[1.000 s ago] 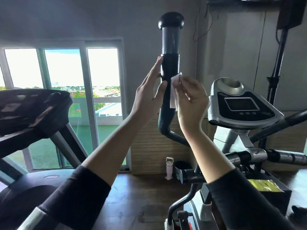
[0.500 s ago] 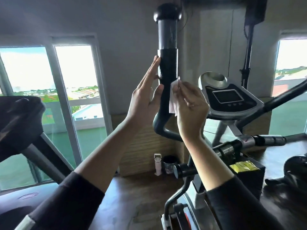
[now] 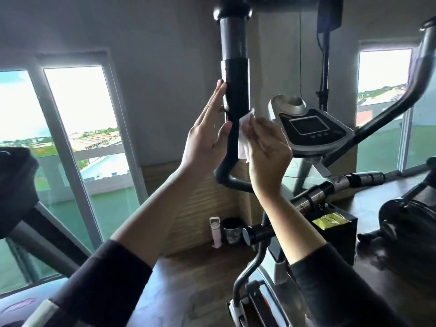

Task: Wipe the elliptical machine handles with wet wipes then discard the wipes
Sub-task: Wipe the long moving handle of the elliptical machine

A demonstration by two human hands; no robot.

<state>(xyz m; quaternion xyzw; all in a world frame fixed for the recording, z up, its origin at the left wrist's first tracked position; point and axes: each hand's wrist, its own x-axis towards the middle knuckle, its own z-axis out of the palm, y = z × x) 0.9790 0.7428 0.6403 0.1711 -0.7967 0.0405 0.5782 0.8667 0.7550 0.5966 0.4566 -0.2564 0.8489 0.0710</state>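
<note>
Wipe [image 3: 244,135], thin white sheet, against round black foam handle [image 3: 236,90].

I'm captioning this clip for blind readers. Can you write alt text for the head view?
A right hand presses a white wipe against an upright black handle, while the left hand lies flat on its other side. A console sits behind.

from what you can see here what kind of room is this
Most likely a small home or condo gym. An elliptical console sits behind the upright handle being wiped, what looks like a treadmill stands on the left, and tall windows overlook rooftops.
</note>
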